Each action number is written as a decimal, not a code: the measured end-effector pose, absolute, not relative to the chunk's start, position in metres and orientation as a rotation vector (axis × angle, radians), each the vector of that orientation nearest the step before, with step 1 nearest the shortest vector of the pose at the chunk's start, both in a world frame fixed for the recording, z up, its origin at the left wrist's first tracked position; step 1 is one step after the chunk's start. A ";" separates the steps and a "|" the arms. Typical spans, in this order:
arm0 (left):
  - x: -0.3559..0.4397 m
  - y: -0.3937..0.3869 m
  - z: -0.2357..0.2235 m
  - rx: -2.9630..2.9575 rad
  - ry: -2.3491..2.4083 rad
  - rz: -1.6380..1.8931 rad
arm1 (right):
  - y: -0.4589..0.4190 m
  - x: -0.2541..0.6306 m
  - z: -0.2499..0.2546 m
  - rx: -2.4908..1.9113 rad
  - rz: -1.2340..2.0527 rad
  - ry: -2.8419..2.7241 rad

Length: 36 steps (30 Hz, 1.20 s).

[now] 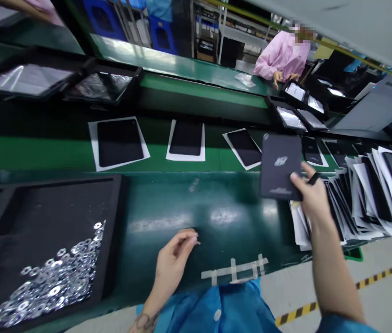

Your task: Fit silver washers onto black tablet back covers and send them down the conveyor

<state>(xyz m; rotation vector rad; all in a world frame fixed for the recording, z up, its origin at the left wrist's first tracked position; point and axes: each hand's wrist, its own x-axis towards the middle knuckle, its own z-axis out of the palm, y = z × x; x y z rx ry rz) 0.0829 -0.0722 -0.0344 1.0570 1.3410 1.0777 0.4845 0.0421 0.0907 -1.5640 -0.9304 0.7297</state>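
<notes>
My right hand (pixel 309 194) grips a dark tablet-shaped panel (pixel 280 165) by its lower right corner and holds it above the green bench (pixel 217 217), its back facing me with a small pale logo. A dark thin object also sticks out between the fingers. My left hand (pixel 175 256) hovers low over the bench with fingertips pinched on something small and pale that I cannot make out. To its left lies a black tray (pixel 46 203) with a heap of several shiny metal washers (pixel 53 282).
Three dark panels on white sheets (pixel 119 141) lie on the green conveyor (pixel 60 155). A fanned stack of panels and white sheets (pixel 372 194) fills the right. A person in a pink coat (pixel 281 55) works across the line beside black trays (pixel 291 118). White tape marks (pixel 234 270) sit on the bench edge.
</notes>
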 end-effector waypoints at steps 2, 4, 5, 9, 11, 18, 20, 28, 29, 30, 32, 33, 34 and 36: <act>0.060 -0.091 -0.037 1.168 1.424 1.143 | 0.089 0.537 0.114 -1.509 0.619 -0.997; 0.044 -0.108 -0.039 1.340 1.482 1.198 | 0.129 0.582 0.125 -1.610 0.597 -1.040; 0.038 -0.114 -0.039 1.435 1.517 1.220 | 0.145 0.599 0.125 -1.775 0.544 -1.074; 0.035 -0.125 -0.051 1.706 1.781 1.316 | 0.187 0.611 0.097 -2.426 0.031 -1.482; 0.041 -0.125 -0.060 1.833 1.878 1.380 | 0.202 0.587 0.073 -2.433 -0.027 -1.719; 0.051 -0.120 -0.071 2.095 1.865 1.366 | 0.238 0.486 0.018 -2.534 0.159 -1.890; 0.052 -0.120 -0.071 2.072 1.904 1.383 | 0.240 0.472 0.013 -2.516 0.203 -1.909; 0.054 -0.117 -0.068 2.124 1.875 1.350 | 0.239 0.405 -0.001 -2.294 0.311 -2.008; 0.054 -0.116 -0.067 2.141 1.863 1.341 | 0.242 0.399 0.002 -2.255 0.329 -1.987; 0.054 -0.116 -0.066 2.157 1.851 1.330 | 0.244 0.395 0.007 -2.212 0.343 -1.961; 0.054 -0.115 -0.065 2.160 1.841 1.329 | 0.246 0.398 0.022 -2.133 0.355 -1.900; 0.054 -0.115 -0.065 2.143 1.843 1.347 | 0.245 0.403 0.032 -2.105 0.354 -1.870; 0.054 -0.115 -0.065 2.116 1.845 1.369 | 0.240 0.411 0.043 -2.074 0.357 -1.842; 0.053 -0.115 -0.065 2.052 1.831 1.397 | 0.219 0.428 0.070 -1.969 0.375 -1.818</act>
